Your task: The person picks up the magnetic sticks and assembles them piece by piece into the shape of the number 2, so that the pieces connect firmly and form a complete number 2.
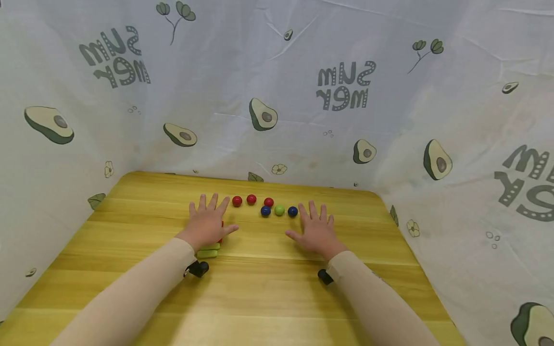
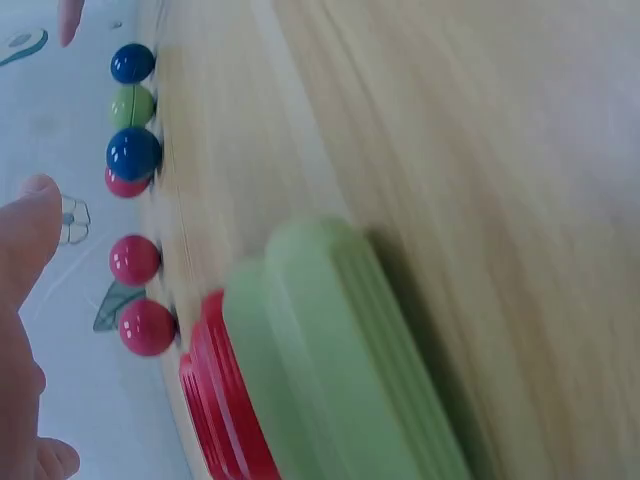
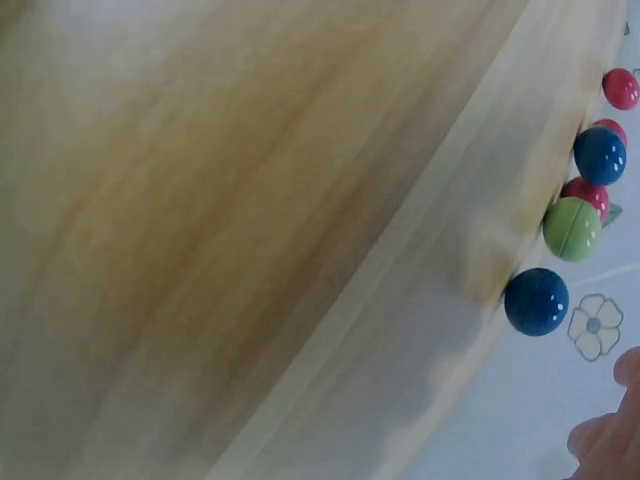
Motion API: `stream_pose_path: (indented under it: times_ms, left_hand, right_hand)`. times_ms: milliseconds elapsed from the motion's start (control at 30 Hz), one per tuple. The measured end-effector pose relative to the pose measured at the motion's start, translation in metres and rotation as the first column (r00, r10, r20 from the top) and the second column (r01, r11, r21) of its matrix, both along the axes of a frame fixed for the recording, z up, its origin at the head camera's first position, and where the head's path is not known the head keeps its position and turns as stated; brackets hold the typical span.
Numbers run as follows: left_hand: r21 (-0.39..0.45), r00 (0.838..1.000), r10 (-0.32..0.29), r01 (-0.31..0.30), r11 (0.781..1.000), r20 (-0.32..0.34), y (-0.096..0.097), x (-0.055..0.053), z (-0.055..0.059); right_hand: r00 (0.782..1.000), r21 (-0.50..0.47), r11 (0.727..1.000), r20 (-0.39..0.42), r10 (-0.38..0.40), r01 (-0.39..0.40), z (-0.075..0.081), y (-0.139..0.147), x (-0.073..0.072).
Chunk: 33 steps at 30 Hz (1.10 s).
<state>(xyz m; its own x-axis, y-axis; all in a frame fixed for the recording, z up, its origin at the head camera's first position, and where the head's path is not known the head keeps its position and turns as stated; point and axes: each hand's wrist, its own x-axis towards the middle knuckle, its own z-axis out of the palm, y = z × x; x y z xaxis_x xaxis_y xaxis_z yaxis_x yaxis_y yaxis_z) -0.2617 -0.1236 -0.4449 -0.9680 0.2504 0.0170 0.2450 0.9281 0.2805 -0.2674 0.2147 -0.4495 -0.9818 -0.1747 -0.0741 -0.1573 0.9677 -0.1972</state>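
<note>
My left hand [image 1: 205,225] spreads its fingers above the left part of the table, partly covering some ribbed green pieces [image 1: 207,253] and red pieces [image 2: 225,390]. In the left wrist view the green and red pieces lie side by side, their lower ends cut off. My right hand [image 1: 318,233] is also spread, fingertips beside a blue ball [image 1: 293,211]. A light green ball [image 1: 279,210] and another blue ball [image 1: 266,211] lie left of that. Behind and further left are three red balls [image 1: 251,199]. Neither hand holds anything.
The wooden table [image 1: 268,298] reaches back to a white cloth [image 1: 225,62] printed with avocados and lettering, which also hangs along both sides. Each wrist wears a small black camera, the left one [image 1: 199,269] close to the green pieces.
</note>
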Motion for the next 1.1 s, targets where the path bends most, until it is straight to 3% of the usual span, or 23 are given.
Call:
stream_pose_path:
  times_ms: [167, 433, 700, 900, 1100]
  left_hand:
    - [0.012, 1.000, 0.001, -0.001, 1.000, 0.003, -0.015, -0.002, 0.002]
    - [0.041, 0.998, 0.002, -0.005, 0.999, 0.061, -0.039, -0.008, -0.002]
    - [0.113, 0.993, -0.064, 0.053, 0.992, 0.097, -0.061, -0.011, -0.011]
    - [0.181, 0.982, -0.088, 0.057, 0.982, 0.168, -0.069, -0.012, -0.015]
    - [0.219, 0.979, -0.083, 0.041, 0.975, 0.185, -0.071, -0.012, -0.021]
  right_hand:
    - [1.000, -0.020, 1.000, 0.017, 0.005, -0.004, -0.003, 0.004, -0.002]
    - [1.000, -0.077, 0.997, 0.020, 0.020, -0.019, -0.008, 0.012, -0.007]
    - [0.998, -0.183, 0.983, 0.053, 0.023, -0.013, -0.011, 0.012, -0.017]
    - [0.997, -0.279, 0.960, 0.082, 0.007, 0.016, -0.014, 0.008, -0.028]
    - [0.995, -0.321, 0.946, 0.100, -0.018, 0.050, -0.018, 0.005, -0.041]
